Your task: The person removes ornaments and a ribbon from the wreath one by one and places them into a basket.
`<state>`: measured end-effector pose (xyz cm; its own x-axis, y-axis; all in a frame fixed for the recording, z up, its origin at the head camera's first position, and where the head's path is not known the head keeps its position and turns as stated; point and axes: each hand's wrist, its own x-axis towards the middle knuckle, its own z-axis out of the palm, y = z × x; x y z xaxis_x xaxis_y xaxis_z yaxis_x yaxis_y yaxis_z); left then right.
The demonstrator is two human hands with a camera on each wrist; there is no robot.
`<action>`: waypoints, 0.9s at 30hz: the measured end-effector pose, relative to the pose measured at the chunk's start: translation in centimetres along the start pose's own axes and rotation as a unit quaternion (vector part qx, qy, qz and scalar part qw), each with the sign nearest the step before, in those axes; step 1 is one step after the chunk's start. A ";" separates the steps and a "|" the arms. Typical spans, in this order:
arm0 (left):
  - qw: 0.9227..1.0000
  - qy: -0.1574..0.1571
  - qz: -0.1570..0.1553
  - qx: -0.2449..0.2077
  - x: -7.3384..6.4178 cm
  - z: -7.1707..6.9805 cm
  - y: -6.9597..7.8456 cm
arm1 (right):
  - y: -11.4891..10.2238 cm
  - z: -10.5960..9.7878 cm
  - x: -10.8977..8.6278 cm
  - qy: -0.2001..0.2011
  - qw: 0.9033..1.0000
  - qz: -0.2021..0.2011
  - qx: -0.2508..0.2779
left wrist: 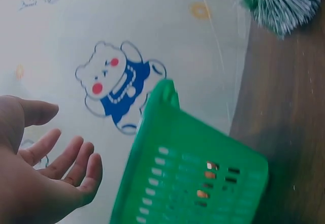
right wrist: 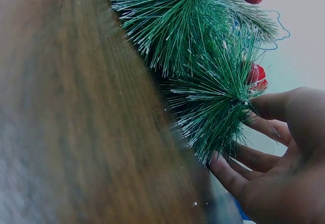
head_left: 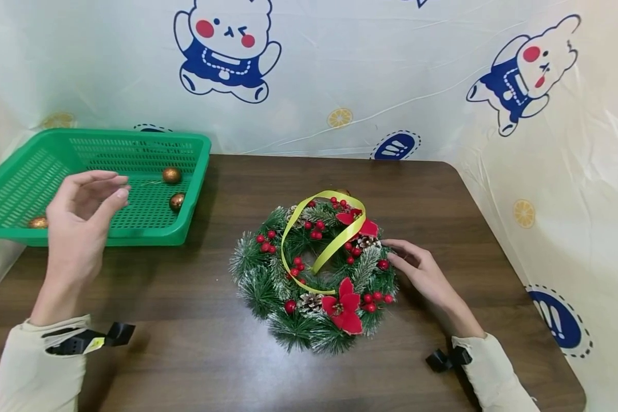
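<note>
A green Christmas wreath [head_left: 257,286] with frosted needles, red berries, pinecones and red poinsettias lies on the table. A looped yellow ribbon [head_left: 335,246] rests on top of it. My right hand [head_left: 422,272] holds the wreath's right outer edge; in the right wrist view its thumb and fingers curl about the needle tips. My left hand [head_left: 84,214] is raised over the green plastic basket [head_left: 198,177], fingers loosely bent and nothing between them. Inside the basket are copper baubles, one [head_left: 171,175] with a thin stem, another [head_left: 177,201] near the right wall, and a third [head_left: 38,222] at the left.
Behind the wreath a small part of another copper bauble [head_left: 343,192] shows past the ribbon. The dark wooden table [head_left: 195,343] ends at a wall sheet [head_left: 309,68] printed with cartoon bears. Black straps with small devices [head_left: 90,340] circle both wrists.
</note>
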<state>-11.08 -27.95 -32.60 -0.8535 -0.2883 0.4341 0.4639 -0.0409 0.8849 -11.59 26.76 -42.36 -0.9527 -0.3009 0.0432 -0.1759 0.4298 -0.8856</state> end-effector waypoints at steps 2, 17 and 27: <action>1.000 -0.021 0.002 0.021 -0.1 0.6 0.3 | 0.0 0.0 0.0 0.000 1.000 0.000 0.002; 0.977 -0.151 0.015 0.150 -0.2 5.6 1.5 | -0.1 0.1 -0.1 0.003 1.000 -0.001 0.002; 0.959 -0.214 0.013 0.187 0.2 8.6 -0.2 | -0.2 0.1 0.0 0.003 1.000 -0.002 0.007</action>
<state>-13.38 -19.80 -31.19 -0.8990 0.1369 0.4160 0.4373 0.3294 0.8368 -11.51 26.64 -42.22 -0.9534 -0.2975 0.0493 -0.1762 0.4169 -0.8917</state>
